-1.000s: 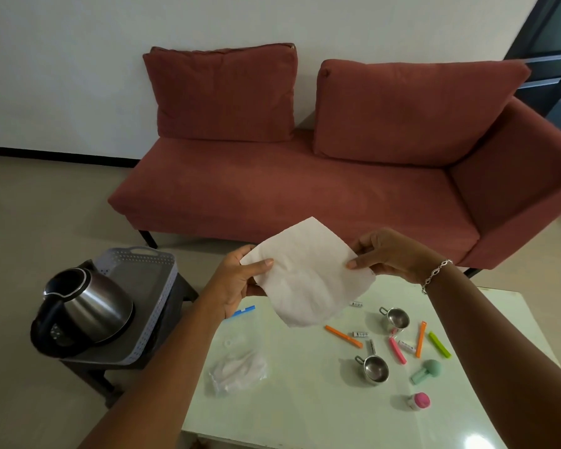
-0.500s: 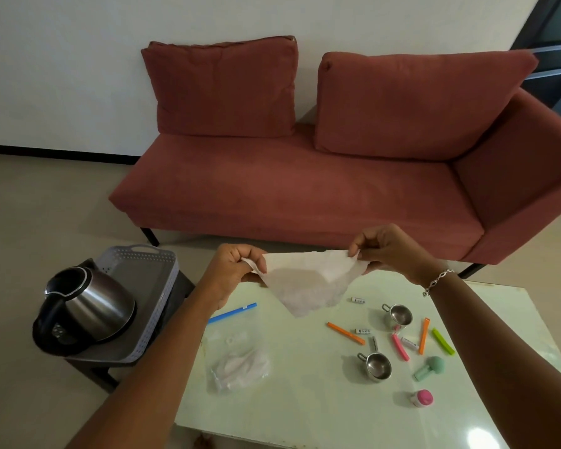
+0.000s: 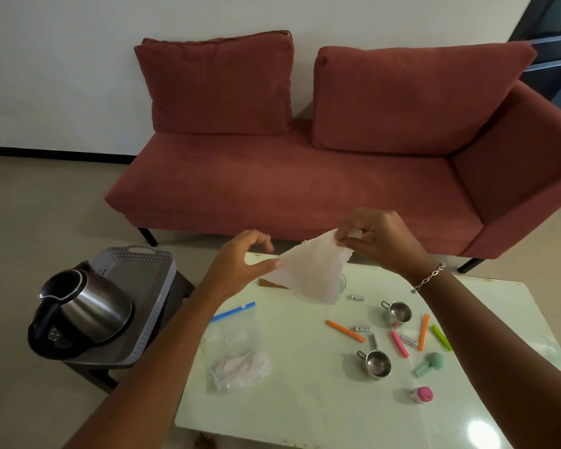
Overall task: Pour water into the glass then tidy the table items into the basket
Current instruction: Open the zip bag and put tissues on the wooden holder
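tissue (image 3: 311,273), hands closer than before; right hand (image 3: 382,241) fingers pinching corner, left hand (image 3: 237,264) fingers blurred, grip unclear; glass (image 3: 342,282) half-hidden behind

A zip bag (image 3: 237,361), two steel cups (image 3: 374,362), coloured clips (image 3: 345,331) and a pink-capped bottle (image 3: 422,394) are found on the pale bench (image 3: 305,413).

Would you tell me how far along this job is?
Done: unclear; the tissue hides most of the glass, kettle sits in the basket. In hand: right hand pinches the tissue, left hand touches its corner. Left: cups, clips, bag on the table.
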`<action>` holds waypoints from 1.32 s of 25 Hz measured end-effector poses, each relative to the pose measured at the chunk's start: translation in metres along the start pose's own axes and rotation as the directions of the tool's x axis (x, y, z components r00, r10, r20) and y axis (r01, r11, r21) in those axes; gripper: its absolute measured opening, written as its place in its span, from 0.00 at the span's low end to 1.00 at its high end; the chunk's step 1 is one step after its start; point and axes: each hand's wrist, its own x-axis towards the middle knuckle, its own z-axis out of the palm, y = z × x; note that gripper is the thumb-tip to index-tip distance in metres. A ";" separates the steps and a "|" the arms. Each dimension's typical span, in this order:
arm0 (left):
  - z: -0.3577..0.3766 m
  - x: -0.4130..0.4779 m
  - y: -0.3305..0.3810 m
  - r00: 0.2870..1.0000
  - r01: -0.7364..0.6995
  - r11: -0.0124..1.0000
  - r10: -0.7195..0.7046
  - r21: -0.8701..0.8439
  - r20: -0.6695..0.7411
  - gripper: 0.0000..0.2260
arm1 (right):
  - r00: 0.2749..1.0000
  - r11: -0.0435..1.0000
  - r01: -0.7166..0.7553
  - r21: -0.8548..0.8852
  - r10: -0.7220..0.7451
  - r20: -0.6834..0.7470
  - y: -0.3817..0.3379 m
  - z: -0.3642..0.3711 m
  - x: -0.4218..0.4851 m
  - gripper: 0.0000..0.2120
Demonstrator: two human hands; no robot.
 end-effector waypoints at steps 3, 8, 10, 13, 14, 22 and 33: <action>0.018 0.008 0.018 0.987 -0.125 0.992 0.128 -0.036 0.093 0.20 | 0.982 0.976 0.188 -0.107 -0.183 0.049 -0.010 -0.002 0.006 0.04; 0.042 0.015 0.033 0.990 -0.046 0.991 0.062 -0.123 0.128 0.12 | 0.993 0.994 0.113 -0.001 -0.113 0.033 -0.019 -0.003 0.010 0.14; 0.046 0.015 0.032 0.996 0.053 0.940 -0.025 -0.338 0.087 0.06 | 0.998 0.970 -0.054 0.238 0.046 0.040 -0.012 -0.001 0.011 0.20; 0.052 0.013 0.026 0.980 0.188 0.732 -0.188 -0.654 0.072 0.04 | 0.913 0.714 -0.405 0.571 0.286 0.291 0.004 0.010 0.005 0.35; 0.054 0.012 0.022 0.971 0.213 0.665 -0.224 -0.716 0.081 0.04 | 0.870 0.614 -0.492 0.617 0.313 0.382 0.009 0.018 0.000 0.38; 0.056 0.021 -0.043 0.918 0.304 0.614 -0.392 -0.729 0.053 0.09 | 0.828 0.728 -0.551 0.409 0.538 0.158 0.028 0.085 0.026 0.03; 0.066 0.050 -0.207 0.959 0.211 0.909 -0.264 0.359 0.106 0.24 | 0.935 0.875 -0.219 -0.432 0.315 0.163 0.144 0.247 0.092 0.11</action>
